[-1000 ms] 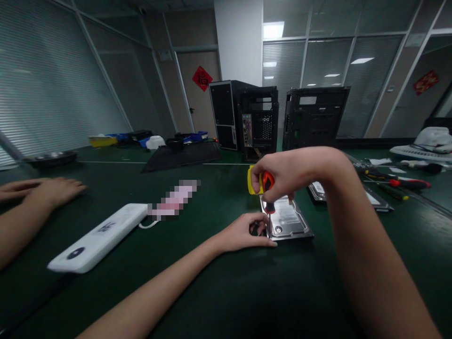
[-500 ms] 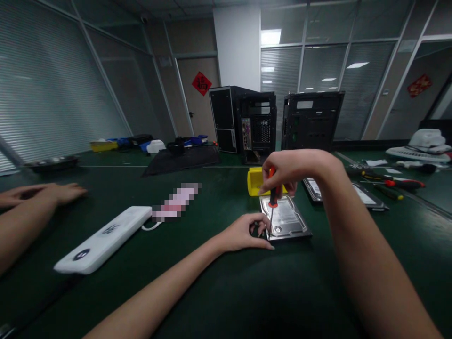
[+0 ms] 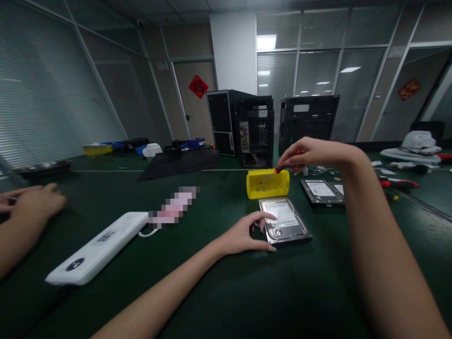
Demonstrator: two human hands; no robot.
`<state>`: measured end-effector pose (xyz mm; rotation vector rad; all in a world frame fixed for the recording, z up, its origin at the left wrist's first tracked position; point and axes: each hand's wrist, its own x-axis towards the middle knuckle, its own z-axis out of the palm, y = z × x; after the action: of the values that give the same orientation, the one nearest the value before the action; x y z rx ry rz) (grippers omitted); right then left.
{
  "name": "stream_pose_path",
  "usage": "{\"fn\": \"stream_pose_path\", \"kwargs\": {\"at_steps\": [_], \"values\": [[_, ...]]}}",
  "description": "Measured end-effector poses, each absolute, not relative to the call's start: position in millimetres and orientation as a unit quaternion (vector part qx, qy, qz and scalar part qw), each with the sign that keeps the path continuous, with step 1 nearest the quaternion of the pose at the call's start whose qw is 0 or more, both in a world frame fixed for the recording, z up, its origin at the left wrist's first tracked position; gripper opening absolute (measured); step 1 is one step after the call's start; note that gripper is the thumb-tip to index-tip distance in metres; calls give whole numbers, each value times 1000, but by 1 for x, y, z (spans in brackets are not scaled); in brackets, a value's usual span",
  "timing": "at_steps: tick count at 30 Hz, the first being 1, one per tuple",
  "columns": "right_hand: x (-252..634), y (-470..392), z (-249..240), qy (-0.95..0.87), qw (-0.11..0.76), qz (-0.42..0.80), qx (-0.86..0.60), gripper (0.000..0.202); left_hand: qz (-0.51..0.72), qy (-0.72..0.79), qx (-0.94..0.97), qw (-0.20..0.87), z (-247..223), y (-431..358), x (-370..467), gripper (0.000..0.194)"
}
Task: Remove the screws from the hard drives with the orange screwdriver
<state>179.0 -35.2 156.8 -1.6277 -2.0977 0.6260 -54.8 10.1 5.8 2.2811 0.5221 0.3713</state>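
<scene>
In the head view a silver hard drive (image 3: 287, 226) lies flat on the green table, label side up. My left hand (image 3: 247, 231) holds its left side, index finger over the top and thumb at the near corner. My right hand (image 3: 300, 155) grips a red-and-black screwdriver (image 3: 271, 176) by the handle, tilted down to the left. The screwdriver's tip reaches into a yellow bin (image 3: 251, 190) just behind the drive. Small metal bits, seemingly screws (image 3: 273, 189), lie inside the bin.
More hard drives (image 3: 319, 190) lie to the right, partly behind my forearm. Farther right is a red-and-black tool (image 3: 399, 183). Computer cases (image 3: 222, 122) stand behind. At left are a white power strip (image 3: 100, 247) and another person's hands (image 3: 38, 205).
My right hand has lifted the screwdriver off the hard drive's near left corner and swung its tip up and back into the yellow bin. My left hand stays on the drive.
</scene>
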Motion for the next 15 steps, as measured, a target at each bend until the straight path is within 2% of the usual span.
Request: {"fn": "stream_pose_path", "kwargs": {"at_steps": [4,7,10,15], "values": [[166,-13,143,-769,144,190,-593,30,150,195,898,364,8,9,-55,56],[153,3,130,-735,98,89,-665,26,155,188,901,360,8,9,-53,57],[141,13,116,-706,101,-26,-700,26,153,188,900,363,8,10,-52,51],[125,21,102,-684,119,-80,-715,30,157,191,898,365,8,10,-51,40]]}}
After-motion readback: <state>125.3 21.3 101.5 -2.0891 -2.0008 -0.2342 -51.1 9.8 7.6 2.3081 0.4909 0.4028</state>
